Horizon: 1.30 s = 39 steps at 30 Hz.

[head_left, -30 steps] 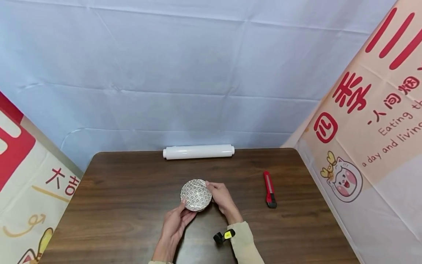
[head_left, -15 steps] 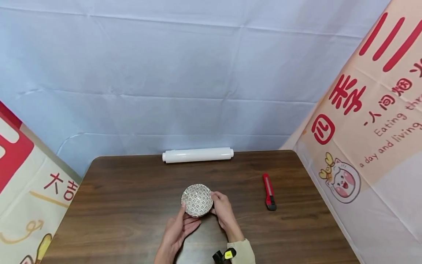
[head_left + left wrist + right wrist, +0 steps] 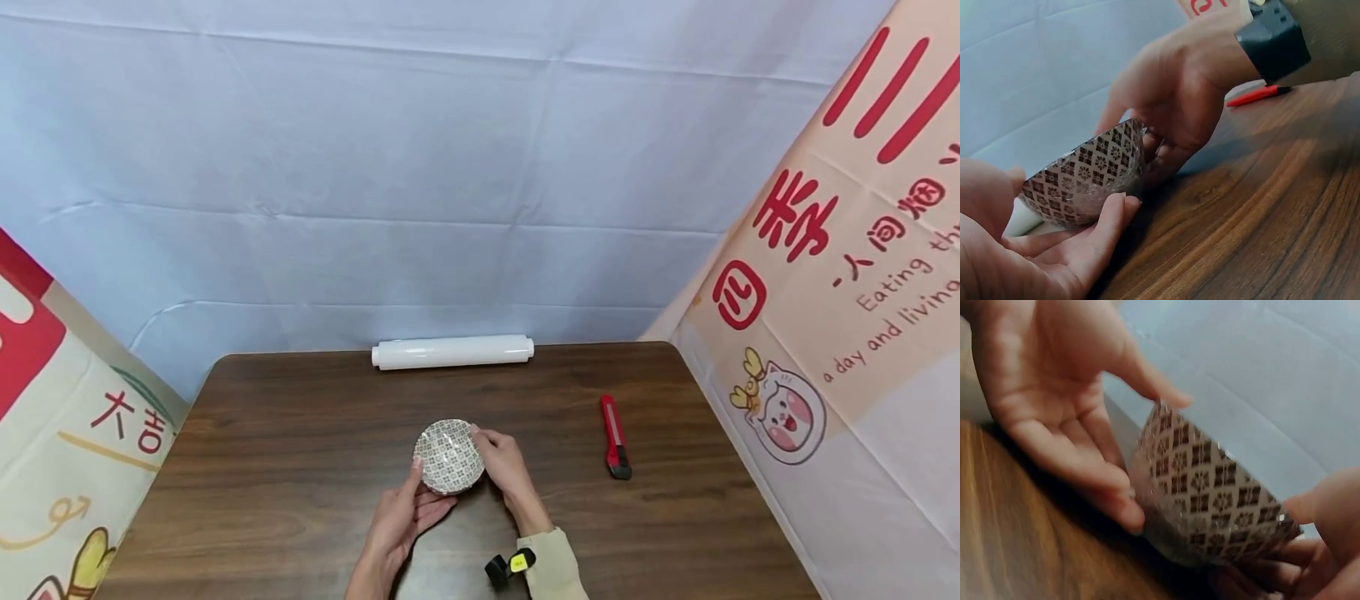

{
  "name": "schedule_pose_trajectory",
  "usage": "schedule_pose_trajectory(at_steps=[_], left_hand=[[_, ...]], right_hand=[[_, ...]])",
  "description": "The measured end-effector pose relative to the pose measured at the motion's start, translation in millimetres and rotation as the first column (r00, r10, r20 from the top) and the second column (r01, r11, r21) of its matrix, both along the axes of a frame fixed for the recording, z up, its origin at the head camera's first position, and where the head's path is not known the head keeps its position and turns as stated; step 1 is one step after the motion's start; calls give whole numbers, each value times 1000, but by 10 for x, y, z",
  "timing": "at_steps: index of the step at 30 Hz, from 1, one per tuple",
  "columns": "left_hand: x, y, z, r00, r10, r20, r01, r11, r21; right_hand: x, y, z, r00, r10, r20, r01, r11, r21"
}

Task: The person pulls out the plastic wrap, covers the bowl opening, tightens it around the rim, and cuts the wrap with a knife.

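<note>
A small bowl point(image 3: 450, 457) with a brown-and-white diamond and flower pattern is held over the middle of the table, tilted in both wrist views. Clear plastic film clings to its outside, wrinkled and shiny near the base point(image 3: 1094, 200). My left hand point(image 3: 401, 518) holds it from the near left, thumb at the rim and fingers spread under the side. On the right, my right hand point(image 3: 508, 468) grips the rim, its thumb on top; in the right wrist view its fingers point(image 3: 1285, 565) curl beneath the bowl. Part of those fingers is hidden behind the bowl in the left wrist view.
A white roll of plastic film point(image 3: 453, 352) lies along the table's back edge, before the pale cloth backdrop. To the right of my hands is a red utility knife point(image 3: 615, 437). Printed cloths point(image 3: 795, 358) hang at both sides.
My right hand's thumb slipped down off the rim half a second ago and now lies on its upper right again. The left hand keeps its hold; the head view has tilted slightly.
</note>
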<state>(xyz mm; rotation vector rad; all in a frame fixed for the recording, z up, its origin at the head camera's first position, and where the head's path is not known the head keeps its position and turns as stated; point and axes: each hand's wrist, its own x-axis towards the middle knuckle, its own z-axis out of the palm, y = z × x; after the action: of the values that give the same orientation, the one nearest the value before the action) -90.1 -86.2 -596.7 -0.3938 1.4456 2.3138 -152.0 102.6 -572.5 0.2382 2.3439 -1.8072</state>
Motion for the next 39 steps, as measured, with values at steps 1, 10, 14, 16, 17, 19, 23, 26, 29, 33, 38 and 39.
schedule_pose_trajectory(at_steps=[1,10,14,16,17,19,23,26,29,33,38,39], left_hand=[[1,-1,0,1000,-1,-7,1,1000,2],[-14,29,-17,998,54,-29,-54,998,10],[-51,65,-31,989,146,-9,-146,988,-49],[-51,79,-20,982,187,-8,-187,976,-113],[-45,86,-8,980,201,-9,-200,968,-149],[-24,95,30,981,193,-13,-192,961,-201],[9,124,118,993,118,-17,-119,971,-206],[17,144,134,997,81,-21,-83,985,-153],[36,141,94,998,61,-22,-63,994,-94],[68,110,18,998,54,-32,-55,998,-39],[51,76,8,997,67,-35,-67,998,-11],[46,73,15,997,67,-30,-68,998,-9]], right_hand=[[-10,6,-12,1000,4,1,-4,1000,-6],[-66,47,-46,997,79,11,-78,993,-85],[-51,75,3,989,123,85,-107,979,-176],[-34,92,42,981,148,128,-121,973,-197],[-26,104,62,977,155,144,-127,974,-187],[-19,124,101,975,158,154,-137,980,-142],[-75,129,128,984,147,100,-145,989,-27],[-133,93,81,983,171,62,-173,985,17],[-142,56,-5,981,183,67,-184,983,15],[-101,49,-60,986,158,57,-158,987,-12],[-101,55,-62,989,142,36,-141,989,-42],[-105,52,-64,991,132,35,-131,991,-39]])
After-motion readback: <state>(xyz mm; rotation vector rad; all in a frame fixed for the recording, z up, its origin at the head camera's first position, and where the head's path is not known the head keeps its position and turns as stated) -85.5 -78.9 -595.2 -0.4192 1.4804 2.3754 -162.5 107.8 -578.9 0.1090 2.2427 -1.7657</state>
